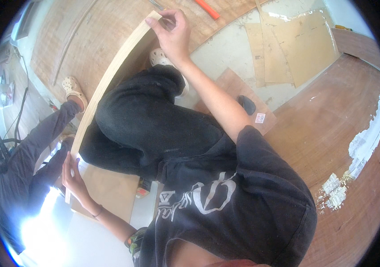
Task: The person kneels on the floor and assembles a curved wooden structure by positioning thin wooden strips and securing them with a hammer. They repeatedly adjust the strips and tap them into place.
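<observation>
A long plywood board, its pale layered edge facing up, stands across my front beside my bent knees. My right hand grips its far end, with the thumb on the edge and the fingers curled round behind. Nearer me, my left hand holds the board close to its other end, fingers along the outer side and thumb on the inner side. The face turned toward my legs is mostly in shadow or hidden. Just beyond my right hand, part of a metal tool shows on a large plywood sheet.
Another person's leg in dark trousers and a beige clog are close on the left. An orange-handled tool lies far ahead. Brown sheets lie at far right. White filler covers part of a wooden panel.
</observation>
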Motion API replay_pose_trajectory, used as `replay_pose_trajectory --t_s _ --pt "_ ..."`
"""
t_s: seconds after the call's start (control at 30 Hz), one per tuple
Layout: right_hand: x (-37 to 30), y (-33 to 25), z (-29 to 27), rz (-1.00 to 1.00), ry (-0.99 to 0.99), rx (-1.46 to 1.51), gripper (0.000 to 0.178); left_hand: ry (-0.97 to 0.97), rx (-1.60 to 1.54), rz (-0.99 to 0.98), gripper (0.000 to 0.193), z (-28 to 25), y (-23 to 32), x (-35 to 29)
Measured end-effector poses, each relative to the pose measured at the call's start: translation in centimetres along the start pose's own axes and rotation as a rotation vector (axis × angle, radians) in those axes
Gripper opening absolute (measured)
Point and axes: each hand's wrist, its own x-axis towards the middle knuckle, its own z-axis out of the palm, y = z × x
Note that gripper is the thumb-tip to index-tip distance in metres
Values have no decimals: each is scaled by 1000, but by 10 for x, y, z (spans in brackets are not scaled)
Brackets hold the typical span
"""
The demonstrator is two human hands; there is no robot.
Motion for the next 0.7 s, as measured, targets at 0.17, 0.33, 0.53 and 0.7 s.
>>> replay_pose_trajectory --t_s 0.17,0.33,0.53,0.7 --pt "1 3 -1 -16 -12 7 36 2 19 0 34 -2 3 1" --pt "3 8 3 -77 29 -10 35 10 19 3 34 -4 4 -1" --pt "4 13 5 -104 23 -7 35 21 14 8 34 -4 4 -2" --pt "3 12 6 -119 20 -16 31 -10 6 -46 35 -3 4 -3"
